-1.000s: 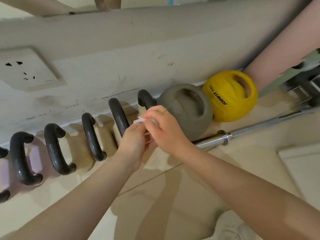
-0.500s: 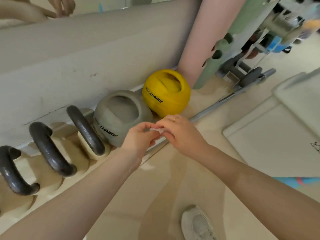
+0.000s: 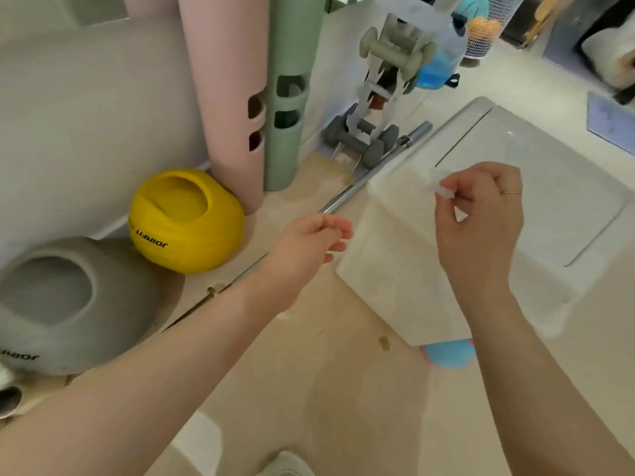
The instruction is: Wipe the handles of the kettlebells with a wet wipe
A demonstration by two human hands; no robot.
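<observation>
Now our right hand [image 3: 479,218] pinches the tiny wet wipe [image 3: 445,191]; our left hand [image 3: 309,247] hangs loose and empty. It could slip out.

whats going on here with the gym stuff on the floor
A person stands over gym gear along a wall. Their right hand pinches a small white wipe above a white mat. The left hand is open and empty, over the steel bar. The yellow kettlebell and grey kettlebell sit untouched.
</observation>
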